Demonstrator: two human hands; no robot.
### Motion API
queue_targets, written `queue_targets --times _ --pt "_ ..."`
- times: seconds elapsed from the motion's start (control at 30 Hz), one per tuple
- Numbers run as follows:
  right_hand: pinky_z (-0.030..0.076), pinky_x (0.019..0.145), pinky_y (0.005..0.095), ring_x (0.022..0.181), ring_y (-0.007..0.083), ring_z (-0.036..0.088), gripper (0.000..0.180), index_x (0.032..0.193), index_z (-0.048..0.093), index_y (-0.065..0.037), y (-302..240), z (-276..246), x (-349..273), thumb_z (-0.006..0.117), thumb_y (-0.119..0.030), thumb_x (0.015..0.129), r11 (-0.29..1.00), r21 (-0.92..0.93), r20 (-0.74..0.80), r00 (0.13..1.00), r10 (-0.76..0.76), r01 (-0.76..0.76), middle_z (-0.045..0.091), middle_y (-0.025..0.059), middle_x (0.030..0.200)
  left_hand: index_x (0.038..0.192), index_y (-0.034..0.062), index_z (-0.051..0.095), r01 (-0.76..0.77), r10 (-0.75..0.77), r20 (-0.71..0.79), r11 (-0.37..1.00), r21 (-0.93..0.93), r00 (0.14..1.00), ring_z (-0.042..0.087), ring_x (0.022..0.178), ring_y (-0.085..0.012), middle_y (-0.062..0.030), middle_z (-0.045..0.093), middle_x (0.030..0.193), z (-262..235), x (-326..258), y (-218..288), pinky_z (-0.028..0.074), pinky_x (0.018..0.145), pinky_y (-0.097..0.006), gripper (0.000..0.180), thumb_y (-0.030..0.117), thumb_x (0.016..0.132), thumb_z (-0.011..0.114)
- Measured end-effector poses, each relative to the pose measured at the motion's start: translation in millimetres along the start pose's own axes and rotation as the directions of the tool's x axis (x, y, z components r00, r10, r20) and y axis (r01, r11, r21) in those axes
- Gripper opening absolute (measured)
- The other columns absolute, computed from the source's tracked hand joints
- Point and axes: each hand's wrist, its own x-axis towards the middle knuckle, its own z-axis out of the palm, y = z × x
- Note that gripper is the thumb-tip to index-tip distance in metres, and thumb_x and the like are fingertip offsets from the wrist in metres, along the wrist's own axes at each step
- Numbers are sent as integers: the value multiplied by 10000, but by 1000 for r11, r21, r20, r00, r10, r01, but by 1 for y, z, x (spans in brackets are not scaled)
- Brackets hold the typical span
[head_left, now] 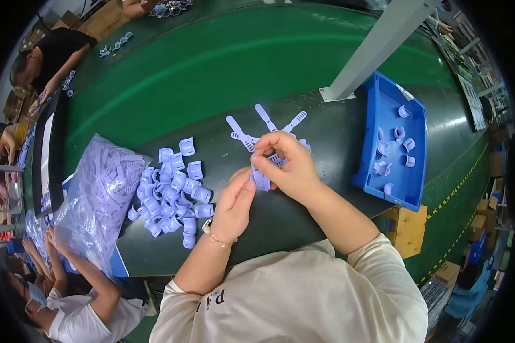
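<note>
Head camera, viewed from my remote seat, shows both bare hands meeting over the dark bench (294, 226) around one lilac cuff (261, 182). My left hand (234, 200) grips it from the left, thumb against its near side, with little gap in that grasp. On my right hand (289, 163), the thumb and forefinger are nearly closed at the cuff's upper end; I cannot tell how the other fingers (277, 139) bear on it, since they curl out of sight. The cuff thus sits between the two sets of fingertips, its lower part showing below them. Just beyond the right hand, slotted lilac straps (265, 118) fan out on the bench. A pile of curved lilac pieces (171, 191) lies left of my left hand, beside a clear bag (106, 177) full of lilac parts. Well to the right stands a blue tray (371, 126) with several curved pieces inside.
</note>
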Motion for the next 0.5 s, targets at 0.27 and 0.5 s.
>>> queue_targets --times 0.27,0.5 --pt "503 754 300 838 169 616 175 958 630 -36 11 -4 4 711 -43 803 888 -301 -33 927 -374 347 611 73 920 1122 -10 586 5 1 -25 962 273 1000 584 976 -228 -116 613 1058 3 0 -7 445 879 -336 226 58 920 512" --pt "459 766 358 875 242 583 139 929 635 -81 12 -3 6 685 -126 807 902 -271 -74 927 -368 337 652 46 878 1295 -66 468 42 -32 -71 989 142 997 557 1058 -172 -122 569 1192 14 -3 -4 419 944 -290 360 62 959 453"
